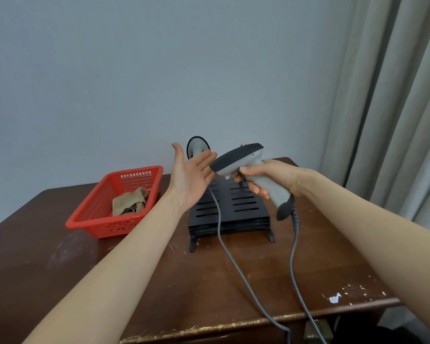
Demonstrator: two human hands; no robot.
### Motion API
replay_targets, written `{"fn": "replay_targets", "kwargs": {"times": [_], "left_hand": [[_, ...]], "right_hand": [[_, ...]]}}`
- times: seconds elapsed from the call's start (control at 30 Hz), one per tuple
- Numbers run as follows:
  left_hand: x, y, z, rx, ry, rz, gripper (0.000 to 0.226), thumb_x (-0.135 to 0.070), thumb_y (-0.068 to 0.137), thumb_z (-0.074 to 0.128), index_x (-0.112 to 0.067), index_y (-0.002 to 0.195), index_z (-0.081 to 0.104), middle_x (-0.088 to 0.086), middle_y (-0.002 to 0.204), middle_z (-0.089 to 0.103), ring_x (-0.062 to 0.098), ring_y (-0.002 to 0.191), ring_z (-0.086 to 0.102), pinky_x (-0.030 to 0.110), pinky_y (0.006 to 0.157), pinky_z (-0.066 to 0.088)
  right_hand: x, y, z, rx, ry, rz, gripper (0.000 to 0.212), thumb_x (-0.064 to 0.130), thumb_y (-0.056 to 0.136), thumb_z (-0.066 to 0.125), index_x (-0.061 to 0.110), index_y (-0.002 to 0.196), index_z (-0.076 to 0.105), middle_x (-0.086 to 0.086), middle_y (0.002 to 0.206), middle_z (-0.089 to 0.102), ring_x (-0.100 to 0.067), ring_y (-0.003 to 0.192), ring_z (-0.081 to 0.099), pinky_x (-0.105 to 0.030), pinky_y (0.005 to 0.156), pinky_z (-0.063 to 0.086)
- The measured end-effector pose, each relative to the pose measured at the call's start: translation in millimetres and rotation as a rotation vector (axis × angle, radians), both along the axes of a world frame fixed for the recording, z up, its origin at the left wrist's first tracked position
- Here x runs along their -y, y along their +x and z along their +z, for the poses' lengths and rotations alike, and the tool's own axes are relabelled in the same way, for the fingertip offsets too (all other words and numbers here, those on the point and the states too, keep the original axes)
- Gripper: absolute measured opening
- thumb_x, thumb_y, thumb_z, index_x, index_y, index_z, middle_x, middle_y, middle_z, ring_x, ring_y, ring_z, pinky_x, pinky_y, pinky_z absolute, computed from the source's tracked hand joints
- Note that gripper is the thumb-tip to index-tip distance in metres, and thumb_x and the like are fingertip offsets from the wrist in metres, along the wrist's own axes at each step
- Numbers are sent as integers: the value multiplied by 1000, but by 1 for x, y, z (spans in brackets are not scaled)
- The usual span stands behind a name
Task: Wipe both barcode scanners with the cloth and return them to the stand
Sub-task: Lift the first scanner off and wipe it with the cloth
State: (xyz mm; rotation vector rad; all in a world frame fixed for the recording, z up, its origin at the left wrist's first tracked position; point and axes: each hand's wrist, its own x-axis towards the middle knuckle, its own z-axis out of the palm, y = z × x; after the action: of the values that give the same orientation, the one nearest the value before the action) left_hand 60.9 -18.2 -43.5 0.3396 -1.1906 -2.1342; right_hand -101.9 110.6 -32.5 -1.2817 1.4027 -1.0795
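Note:
My right hand grips the handle of a grey barcode scanner with a dark head, held in the air above the black slotted stand. My left hand is open, palm up, with its fingertips just beside the scanner's head. A second scanner stands at the back of the stand, partly hidden behind my left hand. The tan cloth lies crumpled in the red basket to the left.
Two grey cables run from the scanners across the worn brown table and over its front edge. A grey curtain hangs at the right. A plain wall is behind the table.

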Motion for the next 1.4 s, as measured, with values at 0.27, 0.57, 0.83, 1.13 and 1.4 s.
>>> {"fn": "replay_targets", "kwargs": {"times": [0.27, 0.57, 0.83, 1.13, 1.4], "left_hand": [[0, 3, 2, 0, 8, 7, 97, -75, 85, 22, 4, 140, 35, 18, 145, 43, 29, 131, 45, 41, 113, 33], [-2, 9, 7, -5, 2, 35, 97, -75, 85, 23, 4, 141, 34, 18, 145, 43, 28, 132, 45, 40, 113, 32], [0, 17, 14, -3, -6, 85, 98, -75, 85, 23, 4, 142, 33, 19, 147, 40, 27, 132, 44, 40, 113, 33], [10, 41, 26, 103, -23, 444, 72, -63, 94, 24, -5, 125, 55, 12, 123, 59, 25, 111, 59, 37, 89, 51], [38, 69, 23, 314, -55, 724, 56, -46, 101, 25, -6, 104, 64, 4, 97, 61, 14, 74, 56, 26, 63, 47]], "right_hand": [[0, 3, 2, -33, 5, -19, 26, 37, 89, 58, 12, 81, 56, -3, 54, 53, -12, 41, 44, -24, 48, 41], [0, 8, 7, -9, -18, -30, 24, 36, 89, 59, 13, 80, 56, -6, 56, 51, -13, 42, 44, -22, 46, 41], [2, 20, 14, 59, 0, -45, 41, 44, 87, 58, 6, 103, 59, -3, 57, 53, -10, 42, 45, -21, 45, 41], [27, 46, 24, 258, 5, -109, 21, 32, 87, 63, 12, 90, 58, -2, 63, 54, -10, 46, 48, -20, 42, 45], [68, 85, 29, 354, 43, -156, 12, 11, 84, 58, 5, 93, 53, -5, 64, 55, -12, 46, 51, -21, 42, 47]]}}
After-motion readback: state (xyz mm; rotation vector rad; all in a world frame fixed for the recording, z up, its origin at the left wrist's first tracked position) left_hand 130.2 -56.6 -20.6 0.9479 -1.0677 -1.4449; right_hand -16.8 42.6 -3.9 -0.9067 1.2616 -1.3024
